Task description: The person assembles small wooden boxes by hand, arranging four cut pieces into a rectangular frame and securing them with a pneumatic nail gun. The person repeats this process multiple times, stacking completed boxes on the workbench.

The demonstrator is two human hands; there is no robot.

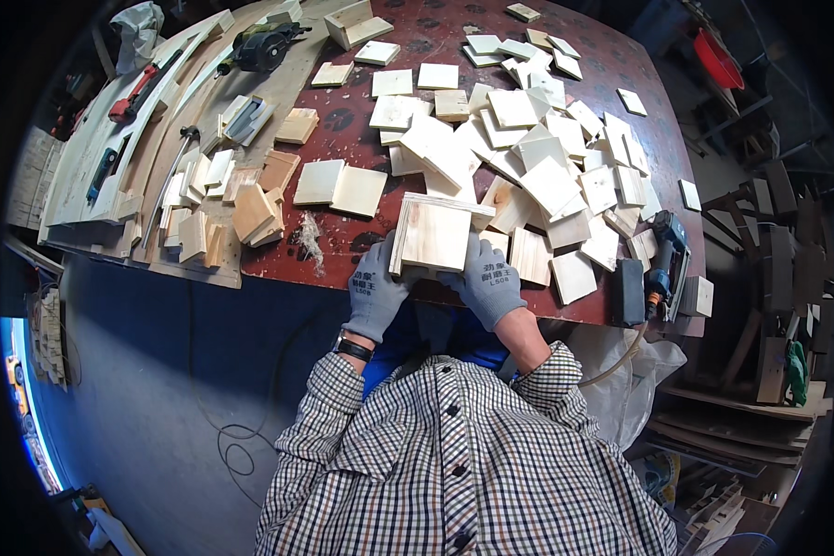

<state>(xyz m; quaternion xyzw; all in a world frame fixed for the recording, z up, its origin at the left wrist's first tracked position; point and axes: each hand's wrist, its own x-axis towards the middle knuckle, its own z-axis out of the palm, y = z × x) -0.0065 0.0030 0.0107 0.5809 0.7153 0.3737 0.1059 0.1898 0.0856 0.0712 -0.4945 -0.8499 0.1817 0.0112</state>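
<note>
Between my two grey-gloved hands is a small box-like assembly of pale wooden boards [435, 237], held at the near edge of the dark red table. My left hand [377, 289] grips its left side, with the fingers partly hidden behind the wood. On the right side, my right hand [487, 283] closes round the lower corner, its fingertips hidden. Just beyond the assembly lies a large heap of square wooden pieces [549, 185]. Two more square boards [358, 191] rest on the table to its left.
A blue-black air nailer [665, 255] with a hose lies at the table's right edge beside a dark block [628, 292]. Wood offcuts [258, 213], a red-black tool [137, 97] and a circular saw [261, 48] occupy the left. Sawdust [310, 239] dusts the tabletop [273, 255].
</note>
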